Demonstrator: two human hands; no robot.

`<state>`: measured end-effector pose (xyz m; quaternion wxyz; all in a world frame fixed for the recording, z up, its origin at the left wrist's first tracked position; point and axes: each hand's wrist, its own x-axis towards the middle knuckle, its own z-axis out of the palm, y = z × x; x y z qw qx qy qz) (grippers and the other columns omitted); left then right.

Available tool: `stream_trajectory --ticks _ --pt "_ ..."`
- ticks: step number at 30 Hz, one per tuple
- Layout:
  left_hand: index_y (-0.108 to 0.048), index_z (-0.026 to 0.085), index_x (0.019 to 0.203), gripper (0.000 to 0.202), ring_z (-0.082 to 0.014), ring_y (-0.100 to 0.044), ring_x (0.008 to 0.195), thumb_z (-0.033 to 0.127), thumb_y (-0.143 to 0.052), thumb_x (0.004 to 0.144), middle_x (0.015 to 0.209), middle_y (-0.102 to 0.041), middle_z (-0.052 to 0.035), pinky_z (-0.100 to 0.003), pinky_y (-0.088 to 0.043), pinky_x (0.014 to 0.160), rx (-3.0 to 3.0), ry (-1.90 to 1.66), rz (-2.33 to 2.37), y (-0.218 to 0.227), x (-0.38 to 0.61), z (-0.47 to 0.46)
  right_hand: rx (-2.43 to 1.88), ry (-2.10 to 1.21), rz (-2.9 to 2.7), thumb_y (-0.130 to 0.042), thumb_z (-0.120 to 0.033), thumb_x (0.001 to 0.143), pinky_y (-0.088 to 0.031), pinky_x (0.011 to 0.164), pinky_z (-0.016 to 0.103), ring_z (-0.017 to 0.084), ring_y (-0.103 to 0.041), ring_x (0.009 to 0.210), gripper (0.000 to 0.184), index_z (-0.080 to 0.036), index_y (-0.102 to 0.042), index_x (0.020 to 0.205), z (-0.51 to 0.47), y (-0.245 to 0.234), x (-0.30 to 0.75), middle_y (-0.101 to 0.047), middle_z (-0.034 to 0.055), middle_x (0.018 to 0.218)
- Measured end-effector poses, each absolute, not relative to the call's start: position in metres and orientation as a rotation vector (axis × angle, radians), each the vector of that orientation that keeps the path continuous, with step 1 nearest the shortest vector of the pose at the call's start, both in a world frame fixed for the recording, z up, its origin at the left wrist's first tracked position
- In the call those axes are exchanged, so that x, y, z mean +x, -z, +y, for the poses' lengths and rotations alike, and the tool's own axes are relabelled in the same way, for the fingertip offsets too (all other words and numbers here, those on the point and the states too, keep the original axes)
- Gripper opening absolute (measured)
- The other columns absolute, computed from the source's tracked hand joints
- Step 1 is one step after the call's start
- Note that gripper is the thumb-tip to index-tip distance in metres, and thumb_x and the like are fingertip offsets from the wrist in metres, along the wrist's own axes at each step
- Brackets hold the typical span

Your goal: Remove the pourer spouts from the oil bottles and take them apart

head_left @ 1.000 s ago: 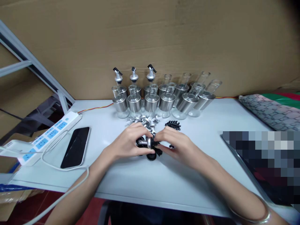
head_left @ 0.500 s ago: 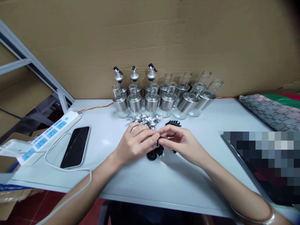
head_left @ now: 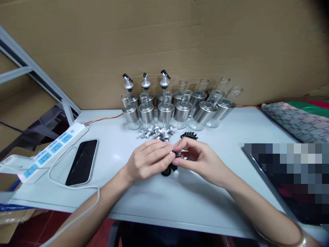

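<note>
My left hand point(head_left: 147, 161) and my right hand point(head_left: 197, 157) meet fingertip to fingertip above the white table point(head_left: 164, 195). Both are closed on one small pourer spout point(head_left: 174, 156), mostly hidden by the fingers. Black plastic stoppers point(head_left: 167, 170) lie on the table just below my hands. A heap of silver spout parts point(head_left: 155, 132) lies behind my left hand, and a row of small black pieces point(head_left: 189, 135) behind my right. Several glass bottles with steel sleeves point(head_left: 180, 108) stand at the back; three of them point(head_left: 145, 85) carry spouts.
A black phone point(head_left: 82, 161) and a white power strip point(head_left: 48, 151) with its cable lie at the left. A patterned cloth point(head_left: 295, 121) lies at the far right, a blurred dark object point(head_left: 288, 171) below it. Cardboard walls the back.
My hands have lifted a little off the table and drawn close together, fingers now pinched on the spout. The view has shifted slightly.
</note>
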<state>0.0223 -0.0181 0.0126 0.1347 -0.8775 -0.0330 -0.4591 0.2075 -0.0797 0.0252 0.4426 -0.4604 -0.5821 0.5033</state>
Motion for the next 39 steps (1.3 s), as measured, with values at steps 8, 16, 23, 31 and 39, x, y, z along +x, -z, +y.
stream_trajectory --ticks 8,16,23,31,39 --pt "-0.064 0.008 0.091 0.013 -0.0193 -0.068 0.097 0.011 -0.051 0.09 0.089 -0.073 -0.0106 -0.032 -0.058 0.088 -2.618 1.363 -0.001 -0.019 0.022 -0.019 -1.05 -1.105 -1.609 -0.062 -0.017 0.077 -0.049 0.06 0.022 0.012 -0.056 0.074 0.013 -0.019 -0.048 0.075 -0.085 -0.03 0.205 -0.058 0.0018 0.083" --pt "-0.063 0.008 0.09 0.014 -0.0208 -0.07 0.093 0.012 -0.049 0.091 0.086 -0.073 -0.0106 -0.035 -0.06 0.085 -2.655 1.307 0.007 -0.028 0.019 -0.022 -0.957 -0.58 -1.946 -0.054 -0.005 0.078 -0.047 0.059 0.021 0.012 -0.055 0.071 0.016 -0.019 -0.047 0.073 -0.088 -0.033 0.206 -0.057 0.003 0.079" --pt "-0.061 0.01 0.09 0.006 -0.0161 -0.07 0.087 0.011 -0.056 0.086 0.084 -0.071 -0.0068 -0.032 -0.06 0.084 -2.677 1.375 -0.054 -0.021 0.019 -0.019 -0.922 -0.297 -2.103 -0.051 -0.007 0.083 -0.045 0.06 0.023 0.013 -0.057 0.071 0.013 -0.018 -0.051 0.077 -0.087 -0.034 0.207 -0.062 0.0069 0.083" --pt "-0.058 0.011 0.09 0.013 -0.0161 -0.07 0.079 0.013 -0.063 0.079 0.082 -0.069 -0.008 -0.028 -0.06 0.078 -2.817 1.431 -0.164 -0.015 0.021 -0.017 -0.909 -0.243 -2.125 -0.052 -0.009 0.084 -0.044 0.058 0.022 0.012 -0.054 0.067 0.014 -0.018 -0.052 0.073 -0.086 -0.032 0.209 -0.062 0.0066 0.079" --pt "-0.057 0.013 0.087 0.019 -0.0136 -0.065 0.071 0.013 -0.068 0.072 0.08 -0.066 -0.0062 -0.023 -0.056 0.063 -3.083 1.475 -0.322 -0.018 0.02 -0.017 -0.867 -0.148 -2.175 -0.051 -0.01 0.086 -0.044 0.059 0.021 0.012 -0.054 0.069 0.014 -0.017 -0.055 0.075 -0.084 -0.027 0.212 -0.062 0.0077 0.083"
